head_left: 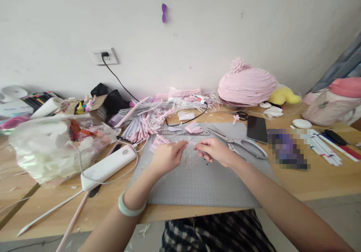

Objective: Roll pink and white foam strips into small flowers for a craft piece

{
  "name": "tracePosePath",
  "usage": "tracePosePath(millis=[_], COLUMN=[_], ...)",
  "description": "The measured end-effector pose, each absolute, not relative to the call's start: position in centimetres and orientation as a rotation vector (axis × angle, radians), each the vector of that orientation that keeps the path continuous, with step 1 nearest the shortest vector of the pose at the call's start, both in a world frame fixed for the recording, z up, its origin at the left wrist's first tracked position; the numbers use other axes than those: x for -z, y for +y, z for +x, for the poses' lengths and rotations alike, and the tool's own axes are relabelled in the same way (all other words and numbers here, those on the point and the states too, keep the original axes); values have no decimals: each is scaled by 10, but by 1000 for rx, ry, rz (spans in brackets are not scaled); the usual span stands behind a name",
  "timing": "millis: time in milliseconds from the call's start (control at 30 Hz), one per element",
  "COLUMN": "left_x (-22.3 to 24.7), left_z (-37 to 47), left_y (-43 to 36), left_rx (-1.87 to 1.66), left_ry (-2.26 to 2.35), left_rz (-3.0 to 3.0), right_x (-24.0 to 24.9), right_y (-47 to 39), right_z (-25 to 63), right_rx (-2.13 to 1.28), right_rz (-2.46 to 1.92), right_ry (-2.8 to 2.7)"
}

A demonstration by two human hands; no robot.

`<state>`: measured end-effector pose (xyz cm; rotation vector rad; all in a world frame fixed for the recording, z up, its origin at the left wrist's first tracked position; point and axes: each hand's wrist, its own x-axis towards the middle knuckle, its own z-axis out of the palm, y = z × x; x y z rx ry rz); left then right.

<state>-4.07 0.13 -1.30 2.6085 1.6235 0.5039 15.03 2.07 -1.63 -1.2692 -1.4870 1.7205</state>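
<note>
Over the grey cutting mat, my left hand is closed, thumb and index finger pressed together and pointing right. Facing it across a small gap, my right hand is in a pinch with its other fingers curled. Whatever sits between the fingertips is too small and pale to make out. Just beyond my left hand lie pink fuzzy pieces. A bundle of short pink and lilac stems rests past the fingertips. Large metal scissors lie partly open beside my right hand.
A white glue gun-like device with a cord and a plastic bag fill the left. Pipe cleaners are heaped at the back near a pink fuzzy bundle. A phone and white markers lie to the right.
</note>
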Motion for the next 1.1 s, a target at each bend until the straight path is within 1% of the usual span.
tracePosePath(millis=[133,233,300,467,567,700,900,967,1100], left_x=[16,14,12,13,13,7,-1,-1,2], left_z=[-38,-35,-33,-29,-32,-39,-44,-42,-38], left_y=[2,1,0,-1,0,2,1,0,0], left_rx=[-829,-1035,-1107,-1040,-937,-754,-465,-367,-242], left_ry=[1627,1495,1399,1082,967,975,1041,1105,1358], left_rz=[2361,2084,1871,1386,1268,1396,1842,1992,2277], right_x=[25,28,30,35,35,25,15,17,22], right_y=[18,18,19,23,27,37,46,45,41], right_z=[143,140,139,140,145,158,173,172,164], right_rx=[-1824,-1918,-1951,-1846,-1871,-1963,-1893,-1790,-1388], right_rz=[-1081,-940,-878,-852,-853,-972,-1186,-1291,-1457], right_ry=[-1290,-1209,-1181,-1336,-1444,-1680,-1980,-2034,-2084])
